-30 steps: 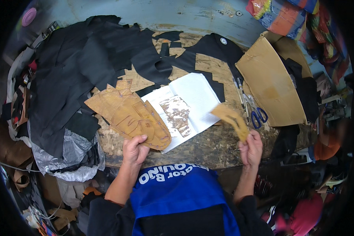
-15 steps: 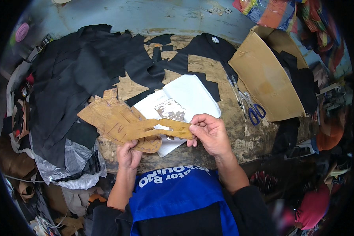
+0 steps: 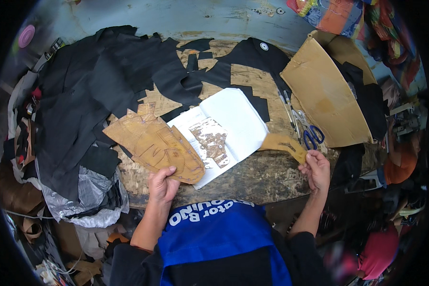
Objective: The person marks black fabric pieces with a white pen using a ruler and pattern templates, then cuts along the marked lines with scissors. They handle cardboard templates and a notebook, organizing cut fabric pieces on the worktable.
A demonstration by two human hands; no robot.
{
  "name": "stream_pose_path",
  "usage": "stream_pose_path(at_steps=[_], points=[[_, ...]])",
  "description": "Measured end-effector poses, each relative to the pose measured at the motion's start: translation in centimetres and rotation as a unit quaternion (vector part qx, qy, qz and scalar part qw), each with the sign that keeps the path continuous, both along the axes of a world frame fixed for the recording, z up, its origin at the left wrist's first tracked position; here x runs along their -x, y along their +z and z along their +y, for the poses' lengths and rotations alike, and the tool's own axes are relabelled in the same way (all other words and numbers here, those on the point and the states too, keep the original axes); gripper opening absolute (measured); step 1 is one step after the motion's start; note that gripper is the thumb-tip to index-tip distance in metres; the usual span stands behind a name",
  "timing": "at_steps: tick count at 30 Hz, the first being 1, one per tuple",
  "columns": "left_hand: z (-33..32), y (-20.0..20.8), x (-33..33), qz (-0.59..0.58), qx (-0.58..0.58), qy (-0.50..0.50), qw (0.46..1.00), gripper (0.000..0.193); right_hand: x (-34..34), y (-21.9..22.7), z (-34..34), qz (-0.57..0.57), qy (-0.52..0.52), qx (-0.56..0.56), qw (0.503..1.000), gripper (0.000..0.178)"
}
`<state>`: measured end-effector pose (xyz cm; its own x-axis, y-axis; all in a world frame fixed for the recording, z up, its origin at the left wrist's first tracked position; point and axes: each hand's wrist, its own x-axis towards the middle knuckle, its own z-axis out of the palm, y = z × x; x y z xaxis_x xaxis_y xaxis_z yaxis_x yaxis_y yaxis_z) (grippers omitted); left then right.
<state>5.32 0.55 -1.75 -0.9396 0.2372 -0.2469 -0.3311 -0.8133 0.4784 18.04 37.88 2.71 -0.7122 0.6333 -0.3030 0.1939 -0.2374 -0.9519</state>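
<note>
My left hand (image 3: pixel 163 185) grips the lower edge of several tan pattern pieces (image 3: pixel 155 143), fanned together and marked with dark lines. At the right, my right hand (image 3: pixel 315 169) pinches the end of a single narrow, curved tan pattern piece (image 3: pixel 283 143) with a slot in it. Between the hands lies an open notebook (image 3: pixel 240 119) with white pages. On it rests a patchy white-and-brown flat piece (image 3: pixel 209 138), with a shaped outline. The fingers under the left-hand stack are hidden.
Black sheet material (image 3: pixel 100 71) covers the left of the worn wooden table (image 3: pixel 252 178), with black scraps at the back. Blue-handled scissors (image 3: pixel 312 136) and pens (image 3: pixel 289 112) lie beside a cardboard box (image 3: pixel 326 90). A grey plastic bag (image 3: pixel 88 200) hangs at the left edge.
My right hand has moved right, carrying the narrow curved piece away from the stack. The left-hand stack has tilted more upright, uncovering the patchy piece on the notebook.
</note>
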Motion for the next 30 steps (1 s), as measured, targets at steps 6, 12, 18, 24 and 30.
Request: stream_pose_path(at_steps=[6, 12, 18, 24, 30], points=[[1.0, 0.3, -0.4, -0.013, -0.009, -0.033, 0.999, 0.06, 4.4, -1.9, -7.4, 0.063, 0.111, -0.2, 0.971, 0.018], [0.7, 1.1, -0.9, 0.025, -0.026, -0.051, 0.998, 0.058, 9.6, -0.5, -18.6, 0.156, 0.309, -0.319, 0.882, 0.027], [0.4, 0.7, -0.8, 0.007, -0.015, -0.027, 1.0, 0.058, 9.7, -1.2, -17.2, 0.132, 0.291, -0.055, 0.946, 0.02], [0.3, 0.5, -0.7, 0.005, -0.037, -0.043, 0.998, 0.059, 3.5, -0.1, -5.9, 0.147, 0.12, 0.052, 0.98, 0.021], [1.4, 0.3, -1.0, -0.01, -0.028, -0.074, 0.997, 0.062, 3.5, -0.8, -8.1, -0.029, 0.081, -0.246, 0.965, 0.026]])
